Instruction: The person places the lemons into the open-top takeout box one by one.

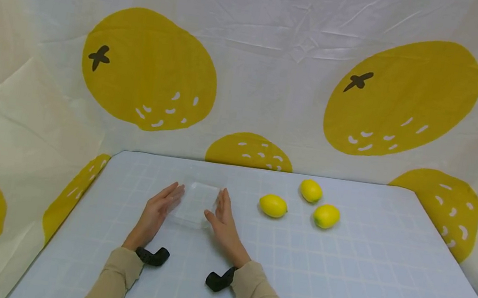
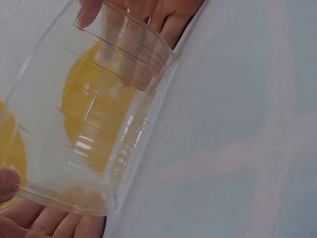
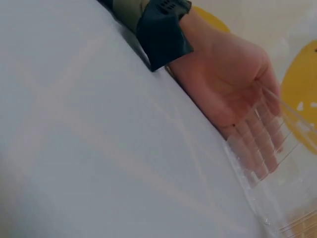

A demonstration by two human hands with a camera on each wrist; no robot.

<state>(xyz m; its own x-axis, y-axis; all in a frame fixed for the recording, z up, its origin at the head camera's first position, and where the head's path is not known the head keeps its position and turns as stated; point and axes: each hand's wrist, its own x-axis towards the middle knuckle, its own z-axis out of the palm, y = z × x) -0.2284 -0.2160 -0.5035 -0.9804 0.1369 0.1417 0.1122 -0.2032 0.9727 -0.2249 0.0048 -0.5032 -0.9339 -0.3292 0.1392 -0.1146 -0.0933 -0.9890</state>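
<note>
A clear plastic container (image 1: 197, 203), boxy and ridged along its walls, stands on the table at left of centre. My left hand (image 1: 159, 209) lies along its left side, fingers straight. At the opposite side, my right hand (image 1: 225, 223) has its fingers extended along the wall and its thumb pointing to the near edge. Through the see-through container (image 2: 99, 134), the left wrist view shows the right hand's fingers (image 2: 143, 64) flat against the far wall. In the right wrist view the left hand (image 3: 228, 84) has its palm turned inward and its fingers straight behind the plastic.
To the right of the container are three yellow lemons: one nearest (image 1: 273, 205), one farther back (image 1: 311, 190) and one on the right (image 1: 326, 216). A pale blue checked cloth (image 1: 339, 287) covers the table. Behind it hangs a white curtain (image 1: 271, 87) printed with big yellow fruit.
</note>
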